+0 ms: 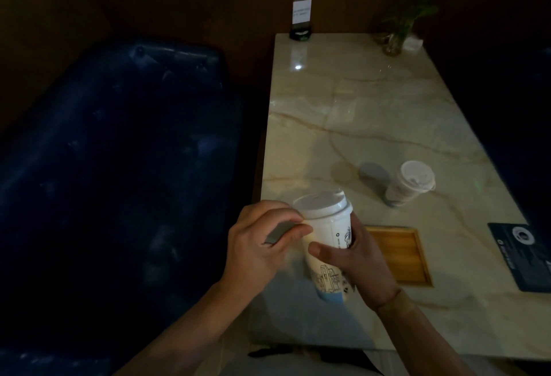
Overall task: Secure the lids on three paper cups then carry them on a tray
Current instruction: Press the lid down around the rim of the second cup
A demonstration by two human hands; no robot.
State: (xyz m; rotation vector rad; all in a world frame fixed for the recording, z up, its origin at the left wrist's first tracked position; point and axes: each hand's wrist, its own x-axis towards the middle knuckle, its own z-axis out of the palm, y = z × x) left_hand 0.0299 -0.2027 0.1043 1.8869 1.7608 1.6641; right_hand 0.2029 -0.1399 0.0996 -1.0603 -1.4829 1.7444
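A tall white paper cup point(323, 234) with line drawings and a blue base is tilted over the near left corner of the marble table. A white plastic lid point(320, 204) sits on its top. My right hand point(357, 259) wraps the cup's body from the right. My left hand point(262, 241) pinches at the lid's rim on the left side and also holds a small grey strip. A second lidded paper cup point(410, 183) stands alone farther back to the right. A wooden tray point(399, 253) lies flat just right of my right hand.
The marble table point(372, 113) runs away from me. A dark card point(521, 256) lies at its right edge. A sign holder point(301, 18) and a glass with a plant point(396, 36) stand at the far end. A dark blue padded seat point(119, 167) fills the left.
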